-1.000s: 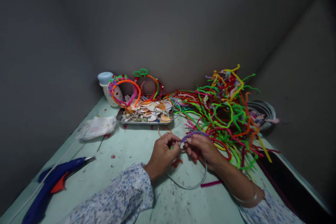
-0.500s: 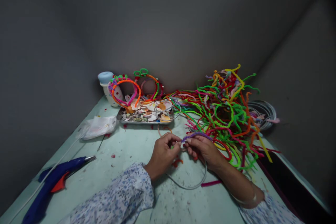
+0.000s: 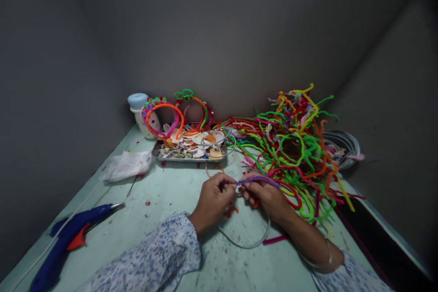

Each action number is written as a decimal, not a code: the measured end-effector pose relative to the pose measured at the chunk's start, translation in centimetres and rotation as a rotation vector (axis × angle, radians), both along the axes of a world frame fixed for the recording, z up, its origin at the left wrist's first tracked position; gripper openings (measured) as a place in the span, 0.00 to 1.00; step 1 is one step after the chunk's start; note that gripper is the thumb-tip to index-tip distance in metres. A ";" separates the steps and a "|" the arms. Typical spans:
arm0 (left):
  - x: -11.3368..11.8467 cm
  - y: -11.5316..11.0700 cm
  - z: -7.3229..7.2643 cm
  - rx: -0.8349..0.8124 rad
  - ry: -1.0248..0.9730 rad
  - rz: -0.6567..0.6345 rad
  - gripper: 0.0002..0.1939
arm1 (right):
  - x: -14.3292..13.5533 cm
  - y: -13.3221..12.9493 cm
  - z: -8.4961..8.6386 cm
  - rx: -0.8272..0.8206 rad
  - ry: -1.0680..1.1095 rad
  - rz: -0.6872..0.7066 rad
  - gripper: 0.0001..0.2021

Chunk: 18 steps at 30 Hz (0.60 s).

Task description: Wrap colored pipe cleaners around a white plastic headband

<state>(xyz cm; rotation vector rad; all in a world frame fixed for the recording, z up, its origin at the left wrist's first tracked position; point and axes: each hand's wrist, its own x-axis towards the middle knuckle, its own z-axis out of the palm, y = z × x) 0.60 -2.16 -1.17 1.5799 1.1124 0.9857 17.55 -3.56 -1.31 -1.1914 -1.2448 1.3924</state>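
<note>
My left hand [image 3: 215, 197] pinches the left end of a purple pipe cleaner [image 3: 265, 179] between thumb and fingers. Close beside it, my right hand [image 3: 265, 195] grips the same pipe cleaner, which arches back over its knuckles. A grey wire loop [image 3: 248, 245] hangs below both hands, its upper part hidden by the fingers. Small orange pipe cleaner pieces [image 3: 232, 210] show beneath my hands. A magenta pipe cleaner [image 3: 274, 240] lies by my right wrist.
A tangled pipe cleaner heap [image 3: 290, 146] fills the back right, beside a wire coil [image 3: 352, 146]. Behind my hands stands a metal tray [image 3: 186, 160] of shells, with pipe cleaner headbands [image 3: 165, 106] and a lidded jar [image 3: 138, 100]. A blue glue gun [image 3: 65, 237] and plastic bag [image 3: 128, 165] lie left.
My right hand has turned slightly, and the purple pipe cleaner has swung a little lower and to the right. The left hand stays nearly still.
</note>
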 end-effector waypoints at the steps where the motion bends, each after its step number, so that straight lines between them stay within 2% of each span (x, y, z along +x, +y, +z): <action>1: 0.0 0.0 -0.1 0.000 -0.004 -0.001 0.08 | 0.0 -0.1 0.2 0.016 -0.029 0.004 0.07; 8: 0.0 0.1 0.0 -0.017 -0.029 -0.007 0.08 | -0.2 -0.2 1.0 0.077 -0.151 0.012 0.04; 18: 0.1 0.1 -0.2 -0.068 -0.054 -0.012 0.08 | -0.4 -0.3 1.2 0.066 -0.166 -0.042 0.03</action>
